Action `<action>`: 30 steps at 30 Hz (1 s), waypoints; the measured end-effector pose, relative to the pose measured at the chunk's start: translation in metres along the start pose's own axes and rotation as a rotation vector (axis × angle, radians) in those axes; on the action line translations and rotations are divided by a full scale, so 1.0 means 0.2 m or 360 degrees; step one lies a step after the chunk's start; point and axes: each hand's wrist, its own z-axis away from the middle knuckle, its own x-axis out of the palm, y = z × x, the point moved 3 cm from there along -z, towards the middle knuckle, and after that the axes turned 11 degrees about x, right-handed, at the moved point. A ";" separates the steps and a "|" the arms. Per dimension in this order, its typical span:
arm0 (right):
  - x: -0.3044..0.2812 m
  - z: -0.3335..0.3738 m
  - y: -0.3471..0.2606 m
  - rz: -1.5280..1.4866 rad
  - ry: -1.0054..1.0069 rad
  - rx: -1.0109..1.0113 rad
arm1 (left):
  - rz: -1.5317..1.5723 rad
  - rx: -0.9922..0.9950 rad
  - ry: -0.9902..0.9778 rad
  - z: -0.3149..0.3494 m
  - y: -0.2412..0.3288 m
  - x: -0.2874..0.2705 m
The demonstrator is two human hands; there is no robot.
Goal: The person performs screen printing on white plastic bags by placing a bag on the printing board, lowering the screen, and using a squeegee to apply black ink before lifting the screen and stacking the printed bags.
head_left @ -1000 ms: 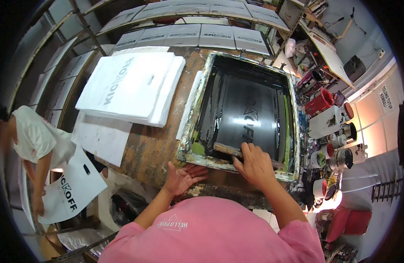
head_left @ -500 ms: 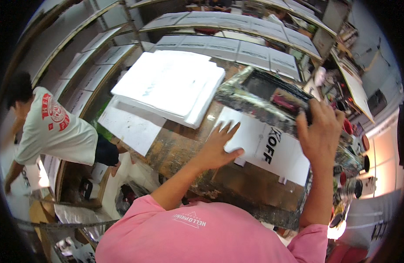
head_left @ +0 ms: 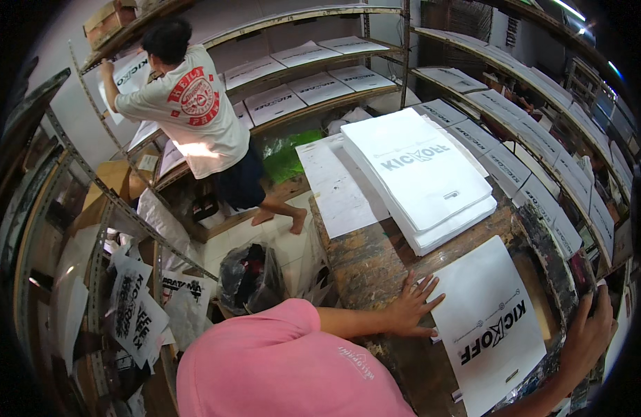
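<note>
My left hand is open, fingers spread, at the left edge of a white sheet printed with black lettering. The sheet lies flat on the worn wooden table, and a small slot shape shows near its lower end. At the far right my right hand is closed on the edge of a screen printing frame, dark and ink-stained, tilted up beside the sheet. Some of its fingertips are hidden behind the frame. A thick stack of white printed sheets stands beyond my left hand.
Another person in a white shirt stands at the left, holding a printed sheet by the racks. Shelves with printed sheets line the back and right. A plastic bag of dark stuff sits on the floor left of the table.
My view has swung left. The frame now stands tilted further off the sheet, showing its whole print. The other person has straightened up and raised a sheet to the rack.
</note>
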 end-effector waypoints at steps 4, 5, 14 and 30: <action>0.04 0.01 0.03 -0.0065 0.0046 -0.0023 | -0.0042 -0.0057 0.0004 -0.02 0.01 0.02; 0.05 0.00 0.03 -0.0063 0.0001 -0.0017 | -0.0030 -0.0050 0.0007 -0.01 0.01 0.04; 0.02 0.06 -0.02 -0.0047 -0.0007 -0.0019 | 0.0009 0.0036 0.0050 -0.02 -0.02 0.05; 0.01 0.10 -0.04 -0.0053 0.0044 -0.0046 | 0.0057 -0.0049 -0.0047 0.02 -0.01 0.02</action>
